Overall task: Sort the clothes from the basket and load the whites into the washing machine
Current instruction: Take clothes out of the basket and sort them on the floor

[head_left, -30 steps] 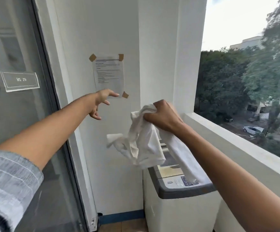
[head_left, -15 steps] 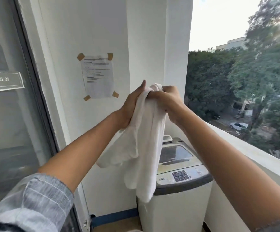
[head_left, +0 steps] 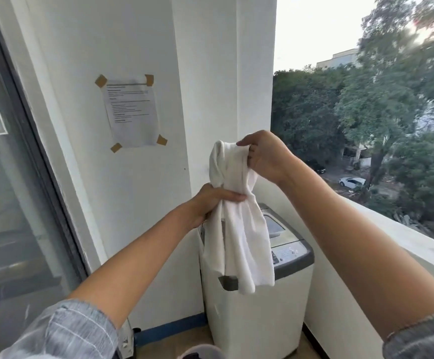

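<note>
A white garment [head_left: 239, 229] hangs bunched in the air in front of me. My right hand [head_left: 265, 154] grips its top end. Lower down, my left hand [head_left: 213, 200] is wrapped around its middle. The loose end dangles in front of the white top-loading washing machine [head_left: 257, 314], whose grey-rimmed lid is down. At the bottom edge a rounded rim of the basket [head_left: 201, 352] shows, with something dark inside.
A white wall with a taped paper notice [head_left: 131, 114] stands behind the machine. A dark-framed glass door [head_left: 16, 190] runs along the left. A low white balcony ledge [head_left: 405, 239] runs along the right, with trees and parked cars beyond.
My left hand reached over from the wall, met the garment near its top, then slid down to its middle. The view moved closer to the machine.
</note>
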Demonstrator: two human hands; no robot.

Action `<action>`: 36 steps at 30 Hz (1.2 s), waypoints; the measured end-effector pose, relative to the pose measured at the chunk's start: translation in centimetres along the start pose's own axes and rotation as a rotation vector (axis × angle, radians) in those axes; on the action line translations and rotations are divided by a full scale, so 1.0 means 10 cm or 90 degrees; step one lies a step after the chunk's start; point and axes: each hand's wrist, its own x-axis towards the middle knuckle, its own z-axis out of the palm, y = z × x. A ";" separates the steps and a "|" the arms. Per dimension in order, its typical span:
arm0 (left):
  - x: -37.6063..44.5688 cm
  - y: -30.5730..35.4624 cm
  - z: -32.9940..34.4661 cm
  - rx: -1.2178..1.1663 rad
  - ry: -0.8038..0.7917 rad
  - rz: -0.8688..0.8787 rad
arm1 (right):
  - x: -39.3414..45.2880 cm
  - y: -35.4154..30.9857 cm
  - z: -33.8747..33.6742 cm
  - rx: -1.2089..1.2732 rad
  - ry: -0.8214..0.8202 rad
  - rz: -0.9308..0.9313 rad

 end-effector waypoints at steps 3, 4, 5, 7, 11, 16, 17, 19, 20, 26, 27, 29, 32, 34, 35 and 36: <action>-0.01 -0.13 0.11 -0.060 0.010 -0.079 | 0.06 0.15 -0.26 -0.123 0.056 -0.009; -0.01 -0.17 0.14 -0.069 0.002 -0.100 | 0.07 0.22 -0.36 -0.202 0.093 0.000; -0.01 -0.20 0.17 -0.072 -0.003 -0.118 | 0.07 0.29 -0.45 -0.282 0.124 0.007; 0.01 -0.25 0.22 -0.070 -0.004 -0.157 | 0.07 0.41 -0.62 -0.461 0.170 -0.019; 0.06 -0.32 0.31 -0.073 0.016 -0.184 | -0.03 0.55 -0.83 -0.650 0.084 -0.162; 0.12 -0.33 0.50 -0.182 -0.001 -0.195 | -0.11 0.83 -1.05 -0.792 -0.270 -0.029; 0.14 -0.34 0.54 -0.192 0.001 -0.189 | -0.12 0.92 -1.10 -0.817 -0.271 -0.015; 0.22 -0.39 0.64 -0.208 0.014 -0.180 | -0.13 1.08 -1.20 -0.807 -0.253 -0.021; 0.24 -0.41 0.66 -0.229 0.019 -0.178 | -0.13 1.14 -1.26 -0.782 -0.244 -0.039; 0.38 -0.61 0.69 -0.277 -0.048 -0.248 | -0.16 1.43 -1.72 -0.708 -0.167 -0.109; 0.41 -0.67 0.72 -0.233 -0.059 -0.254 | -0.16 1.49 -1.81 -0.702 -0.154 -0.103; 0.45 -0.85 0.81 -0.106 -0.061 -0.257 | -0.19 1.64 -1.97 -0.682 -0.114 -0.080; 0.40 -1.23 0.82 0.132 -0.044 -0.229 | -0.24 1.92 -2.23 -0.592 -0.062 -0.011; 0.41 -1.57 0.86 0.126 -0.093 -0.178 | -0.28 2.10 -2.46 -0.515 -0.049 0.068; 0.38 -1.70 0.89 0.117 -0.128 -0.156 | -0.31 2.19 -2.54 -0.477 -0.057 0.108; 0.38 -1.85 0.97 0.124 -0.165 -0.142 | -0.35 2.28 -2.63 -0.443 -0.068 0.151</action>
